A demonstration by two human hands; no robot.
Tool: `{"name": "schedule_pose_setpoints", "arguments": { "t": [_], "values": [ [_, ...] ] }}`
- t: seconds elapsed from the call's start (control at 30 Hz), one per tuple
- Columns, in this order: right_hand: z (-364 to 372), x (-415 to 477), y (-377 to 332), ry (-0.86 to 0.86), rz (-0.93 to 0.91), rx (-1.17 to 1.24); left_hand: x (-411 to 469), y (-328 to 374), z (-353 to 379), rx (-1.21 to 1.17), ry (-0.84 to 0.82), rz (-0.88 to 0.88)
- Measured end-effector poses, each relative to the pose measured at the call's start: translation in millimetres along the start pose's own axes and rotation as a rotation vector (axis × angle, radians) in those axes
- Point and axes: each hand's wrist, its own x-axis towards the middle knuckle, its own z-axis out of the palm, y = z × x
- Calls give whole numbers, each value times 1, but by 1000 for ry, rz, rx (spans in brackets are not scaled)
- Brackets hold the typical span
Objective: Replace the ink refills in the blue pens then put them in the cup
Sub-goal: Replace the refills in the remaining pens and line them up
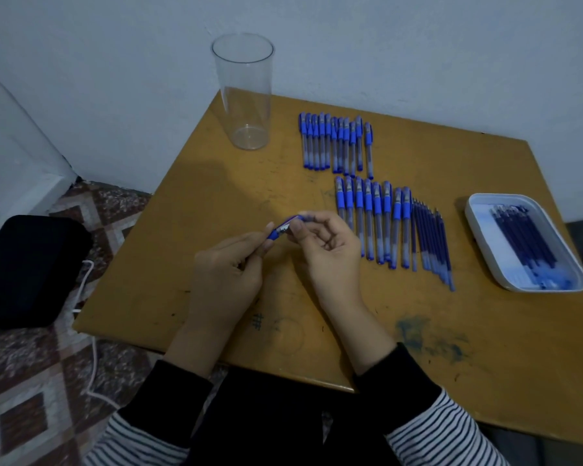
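Looks like it's barely getting going: left hand (226, 264) and right hand (330, 250) are both pinching one blue pen (282, 229) in their fingers above the counter (216, 196), the cup (246, 105) is sitting empty, two rows of pens (371, 210) are waiting.

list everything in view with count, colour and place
cup: one, clear, table's far left corner
table: one, ochre, by wall
far pen row: about twelve, blue, mid table
near pen row: about eight, blue, right of hands
loose refills: several, dark blue, beside near pen row
tray: one, white, table's right, holding refills
bag: one, black, floor left
cable: one, white, floor
held pen: one, blue, between hands
left hand: grips held pen
right hand: pinches held pen
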Motion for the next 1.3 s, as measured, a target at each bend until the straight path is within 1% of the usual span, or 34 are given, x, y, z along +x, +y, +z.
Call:
{"name": "schedule_pose_setpoints", "arguments": {
  "t": [0.67, 1.07, 1.17, 1.3],
  "values": [
    [0, -1, 1, -14, -11, 31, 1, 0, 1, 0, -1, -3],
    [2, -3, -7, -59, -40, 128, 4, 3, -2, -63, 16, 23],
    [2, 3, -11, -47, -43, 130, 8, 4, -1, -107, -16, -6],
    [-10, 17, -23, -10, -15, 78, 13, 2, -5, -164, -114, -69]
  ]
}}
